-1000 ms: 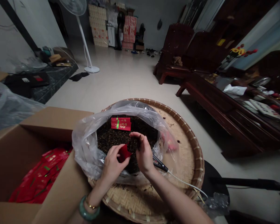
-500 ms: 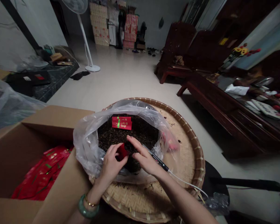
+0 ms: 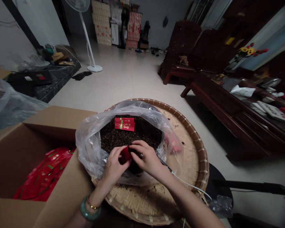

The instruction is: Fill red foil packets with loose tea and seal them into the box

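Note:
My left hand (image 3: 114, 166) pinches a small red packet (image 3: 125, 154) over the near edge of a clear plastic bag (image 3: 90, 142) full of dark loose tea (image 3: 114, 137). Closed fingers of my right hand (image 3: 146, 158) meet the packet's right edge. What the right hand holds, if anything, I cannot make out. A black tool with a white cord (image 3: 167, 167) lies just beside the right wrist. A stack of red packets (image 3: 124, 123) rests on the tea at the far side. The bag sits on a round woven bamboo tray (image 3: 194, 152).
An open cardboard box (image 3: 57, 122) with several red packets (image 3: 42, 177) stands at the left. Another plastic bag (image 3: 7, 106) is at far left. A dark wooden table (image 3: 239, 110) runs along the right. A standing fan (image 3: 90, 47) and stacked cartons (image 3: 116, 23) are at the back.
My right hand dropped from above the tea, reached flat across it, then closed against the red packet held by my left hand. The left hand stayed in place.

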A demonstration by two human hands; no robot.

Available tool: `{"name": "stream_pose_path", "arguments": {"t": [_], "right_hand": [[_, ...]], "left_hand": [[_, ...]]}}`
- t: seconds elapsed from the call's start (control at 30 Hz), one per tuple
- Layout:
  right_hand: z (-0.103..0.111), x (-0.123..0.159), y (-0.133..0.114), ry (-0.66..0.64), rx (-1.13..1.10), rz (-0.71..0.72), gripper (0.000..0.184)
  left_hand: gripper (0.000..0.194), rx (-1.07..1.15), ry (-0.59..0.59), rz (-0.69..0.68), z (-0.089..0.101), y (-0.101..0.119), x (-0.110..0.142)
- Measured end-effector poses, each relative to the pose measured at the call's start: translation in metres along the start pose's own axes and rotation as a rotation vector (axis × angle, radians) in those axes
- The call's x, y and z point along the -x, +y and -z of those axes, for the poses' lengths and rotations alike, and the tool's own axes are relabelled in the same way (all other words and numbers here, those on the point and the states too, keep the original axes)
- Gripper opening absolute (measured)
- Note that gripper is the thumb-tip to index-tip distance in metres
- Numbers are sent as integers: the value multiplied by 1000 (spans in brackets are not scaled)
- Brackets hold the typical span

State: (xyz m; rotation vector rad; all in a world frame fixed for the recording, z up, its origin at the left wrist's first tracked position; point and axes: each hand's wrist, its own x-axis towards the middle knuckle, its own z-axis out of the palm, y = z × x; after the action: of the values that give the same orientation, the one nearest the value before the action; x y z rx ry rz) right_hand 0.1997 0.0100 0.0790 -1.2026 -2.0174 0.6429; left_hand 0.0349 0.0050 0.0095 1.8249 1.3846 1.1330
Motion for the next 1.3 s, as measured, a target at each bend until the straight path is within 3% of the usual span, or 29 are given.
{"name": "stream_pose_path", "arguments": {"t": [0.2,0.5,0.7,0.8,0.9,1.13,1.3], "right_hand": [[9,4,-1,-139,33,30,42],[5,3,-1,-21,-146,31,45],[10,-8,2,-220,-12,69,66],[9,-16,2,-237,-44,85,44],[9,-19,-1,-176,-70,73,25],[14,-7,-3,-55,-50,50,19],[7,2,3,-156,64,33,25]], "left_hand": [[42,13,-15,33,2,-2,1],[42,-8,-16,19,3,-2,2],[44,-52,-38,-45,5,-2,2],[38,-95,-25,-58,6,1,2],[38,-105,-32,-55,7,3,1],[46,-76,-45,-20,10,2,3],[54,-137,-35,-63,14,5,3]]}}
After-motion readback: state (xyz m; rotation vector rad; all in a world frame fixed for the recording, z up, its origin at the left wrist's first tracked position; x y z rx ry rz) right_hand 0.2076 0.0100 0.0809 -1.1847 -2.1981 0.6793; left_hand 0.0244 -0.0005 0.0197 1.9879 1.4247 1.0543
